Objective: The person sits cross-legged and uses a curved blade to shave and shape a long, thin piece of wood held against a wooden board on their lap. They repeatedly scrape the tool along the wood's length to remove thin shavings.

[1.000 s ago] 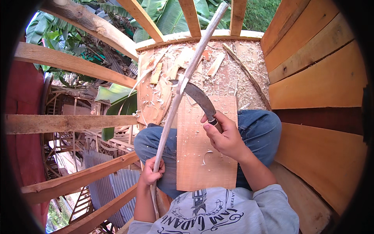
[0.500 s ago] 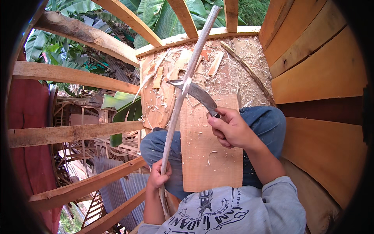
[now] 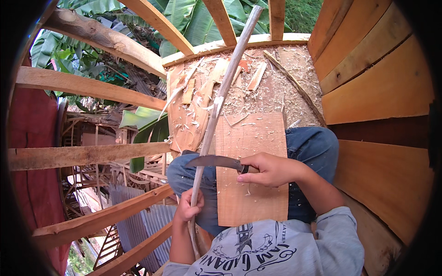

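Observation:
My left hand [image 3: 189, 205] is wrapped round the lower part of a long greyish wooden stick [image 3: 225, 85], which slants up and away to the far railing. A paler whittled patch shows midway along the stick. In my right hand [image 3: 271, 169] is the handle of a curved knife [image 3: 214, 161], its dark blade lying across the stick a little above my left hand. Beneath my right hand a flat wooden board [image 3: 252, 202] rests over my lap, with a few shavings on it.
Wood shavings and bark strips [image 3: 256, 76] litter the floor ahead, beside a thin dark stick [image 3: 294, 87]. Wooden railing slats [image 3: 92, 155] stand at the left and far side, with banana leaves [image 3: 198, 23] beyond. A plank wall [image 3: 382, 179] closes the right.
My right hand has drawn the knife down along the stick, from the pale patch toward my left hand. The left hand stays at the same grip, and the stick has barely moved.

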`<action>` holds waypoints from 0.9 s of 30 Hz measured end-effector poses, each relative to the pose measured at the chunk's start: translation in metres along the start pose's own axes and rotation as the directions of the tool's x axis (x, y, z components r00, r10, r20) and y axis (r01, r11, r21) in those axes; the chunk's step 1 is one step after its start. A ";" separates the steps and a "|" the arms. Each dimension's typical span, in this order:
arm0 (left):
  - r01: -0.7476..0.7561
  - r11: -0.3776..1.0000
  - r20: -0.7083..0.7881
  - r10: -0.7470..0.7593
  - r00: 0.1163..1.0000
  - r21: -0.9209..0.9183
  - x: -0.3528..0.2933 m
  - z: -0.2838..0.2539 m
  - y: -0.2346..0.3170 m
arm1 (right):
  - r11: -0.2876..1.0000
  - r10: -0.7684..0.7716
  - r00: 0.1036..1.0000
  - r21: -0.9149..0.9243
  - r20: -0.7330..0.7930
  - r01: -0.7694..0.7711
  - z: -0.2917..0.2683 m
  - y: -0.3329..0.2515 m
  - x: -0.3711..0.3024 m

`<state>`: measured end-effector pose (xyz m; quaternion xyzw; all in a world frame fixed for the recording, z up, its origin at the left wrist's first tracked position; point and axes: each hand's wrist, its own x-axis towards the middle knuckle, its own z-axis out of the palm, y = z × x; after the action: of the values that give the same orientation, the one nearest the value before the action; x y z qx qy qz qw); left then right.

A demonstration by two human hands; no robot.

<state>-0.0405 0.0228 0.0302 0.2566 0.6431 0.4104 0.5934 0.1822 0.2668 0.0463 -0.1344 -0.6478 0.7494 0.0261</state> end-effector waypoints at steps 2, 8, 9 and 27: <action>-0.011 1.000 -0.006 0.011 1.000 -0.007 -0.002 0.000 -0.001 | 0.977 -0.155 0.986 -0.138 0.055 0.161 0.004 0.007 0.003; 0.012 0.999 -0.010 -0.011 1.000 0.037 0.004 0.002 0.003 | 0.862 0.093 0.906 0.489 -0.413 0.134 -0.004 -0.012 0.006; 0.021 0.999 -0.009 -0.021 1.000 0.030 0.003 0.001 0.002 | 0.875 0.117 0.904 0.473 -0.410 0.101 -0.005 -0.012 0.005; 0.014 1.000 0.020 -0.014 1.000 0.008 -0.002 -0.001 0.000 | 0.844 0.161 0.912 0.532 -0.378 0.071 -0.016 -0.020 0.000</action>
<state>-0.0413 0.0210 0.0310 0.2587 0.6406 0.4010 0.6016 0.1837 0.2855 0.0639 -0.2907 -0.3897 0.8553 0.1789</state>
